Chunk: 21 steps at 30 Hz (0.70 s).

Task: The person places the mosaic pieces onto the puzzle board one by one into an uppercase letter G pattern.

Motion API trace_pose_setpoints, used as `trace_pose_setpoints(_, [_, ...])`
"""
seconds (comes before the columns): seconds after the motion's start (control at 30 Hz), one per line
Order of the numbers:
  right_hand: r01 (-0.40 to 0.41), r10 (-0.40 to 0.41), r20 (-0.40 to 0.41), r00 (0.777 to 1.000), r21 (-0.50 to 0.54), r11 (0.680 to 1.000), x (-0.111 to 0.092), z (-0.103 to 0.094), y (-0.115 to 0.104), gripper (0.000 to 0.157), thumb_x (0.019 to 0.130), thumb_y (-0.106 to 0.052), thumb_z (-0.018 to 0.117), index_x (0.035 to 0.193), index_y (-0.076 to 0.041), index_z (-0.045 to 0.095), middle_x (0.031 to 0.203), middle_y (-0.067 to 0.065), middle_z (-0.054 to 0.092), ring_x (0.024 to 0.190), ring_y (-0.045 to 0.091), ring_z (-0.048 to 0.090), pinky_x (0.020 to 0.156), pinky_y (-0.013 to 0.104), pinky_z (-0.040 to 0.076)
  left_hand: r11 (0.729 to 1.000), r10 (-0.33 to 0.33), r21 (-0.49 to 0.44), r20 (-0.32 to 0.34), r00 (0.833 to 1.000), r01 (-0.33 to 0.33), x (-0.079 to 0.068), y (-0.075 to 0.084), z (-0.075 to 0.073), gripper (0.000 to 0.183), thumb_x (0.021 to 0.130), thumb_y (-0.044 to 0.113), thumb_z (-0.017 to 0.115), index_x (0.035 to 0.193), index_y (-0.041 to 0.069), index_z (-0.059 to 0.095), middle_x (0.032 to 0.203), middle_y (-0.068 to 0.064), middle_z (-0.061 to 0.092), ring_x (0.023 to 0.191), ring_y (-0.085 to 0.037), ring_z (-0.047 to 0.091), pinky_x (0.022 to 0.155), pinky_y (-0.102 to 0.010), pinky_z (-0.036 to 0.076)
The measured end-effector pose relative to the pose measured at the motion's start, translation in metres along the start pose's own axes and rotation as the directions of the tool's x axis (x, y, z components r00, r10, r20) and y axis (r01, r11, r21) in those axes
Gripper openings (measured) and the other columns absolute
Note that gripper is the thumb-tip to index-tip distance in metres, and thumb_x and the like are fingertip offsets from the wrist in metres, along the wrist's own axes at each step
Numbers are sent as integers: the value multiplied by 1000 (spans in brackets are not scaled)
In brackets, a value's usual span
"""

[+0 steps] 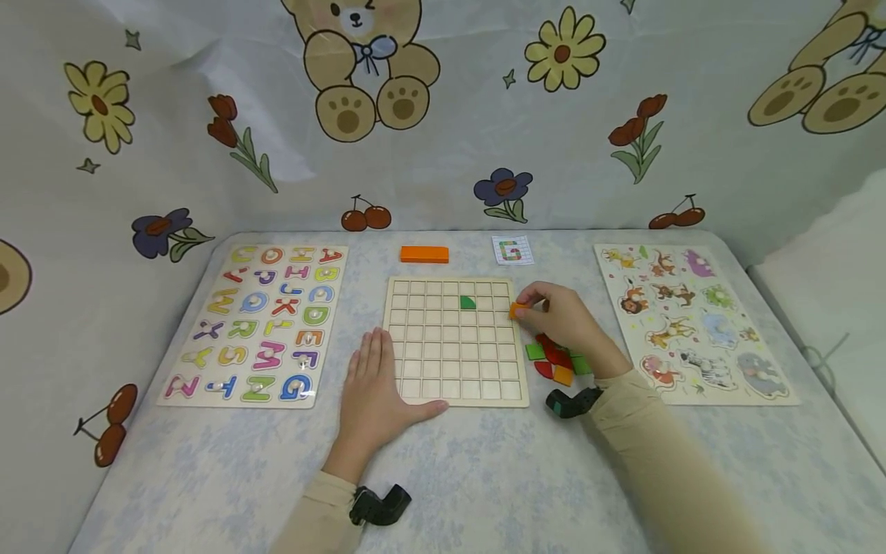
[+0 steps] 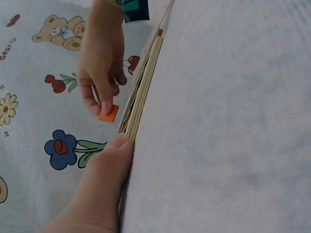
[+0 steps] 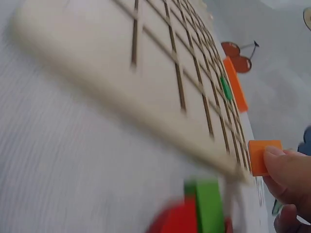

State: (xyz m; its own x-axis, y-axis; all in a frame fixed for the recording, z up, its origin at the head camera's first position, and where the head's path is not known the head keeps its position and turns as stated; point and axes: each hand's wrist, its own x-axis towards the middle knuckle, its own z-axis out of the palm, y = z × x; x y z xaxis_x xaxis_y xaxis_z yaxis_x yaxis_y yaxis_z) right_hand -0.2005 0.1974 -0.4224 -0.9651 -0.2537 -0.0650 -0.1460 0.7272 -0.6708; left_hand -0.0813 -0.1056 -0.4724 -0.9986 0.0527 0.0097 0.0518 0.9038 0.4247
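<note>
My right hand (image 1: pixel 564 319) pinches a small orange square block (image 3: pixel 257 158) between thumb and fingers, holding it at the right edge of a pale wooden grid board (image 1: pixel 453 332), towards the far end; in the left wrist view the block is raised, apart from the board. My left hand (image 1: pixel 377 400) lies flat with its fingers straight along the left side of the board, at the near half, and the thumb reaches out to the right along the near edge, its tip touching the rim. On the grid sits a single green quarter-round piece (image 1: pixel 467 303), near the far side and a little right of the middle. Just right of the board, below my right wrist, I have a loose heap of red, green and orange blocks (image 1: pixel 554 354). Beyond the far edge lie a long orange bar (image 1: pixel 424 255), left of centre, and a little card (image 1: pixel 513 251) printed with a coloured pattern, farther right. The letter puzzle (image 1: pixel 235 403) is on the left of the worktop (image 1: pixel 484 477), and the animal puzzle (image 1: pixel 678 396) on the right. I wear a black device (image 1: pixel 379 505) on each wrist, and a pale cloth (image 1: pixel 415 177) with bears, flowers and cherries hangs behind.
</note>
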Motion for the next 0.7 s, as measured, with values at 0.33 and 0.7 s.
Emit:
trace_pose_setpoints(0.33, [65,-68,29,997,85,994,31,45,-54,11,94,-24,69,102,-17,65,98,1,67,73,20,53,66,31,46,1000,-10,14,10,1000,10,1,0,0,147,57,96,57,159,3,6,168,-13,4,157,-28,1,126,-48,10])
trace_pose_setpoints(0.7, [53,-53,-3,999,-1,999,48,66,-66,13,95,-25,68,103,-15,66,97,2,67,91,20,61,82,34,49,1000,-6,28,5,1000,5,2,-1,1,147,57,97,55,159,3,7,168,-14,5,157,-28,2,126,-48,10])
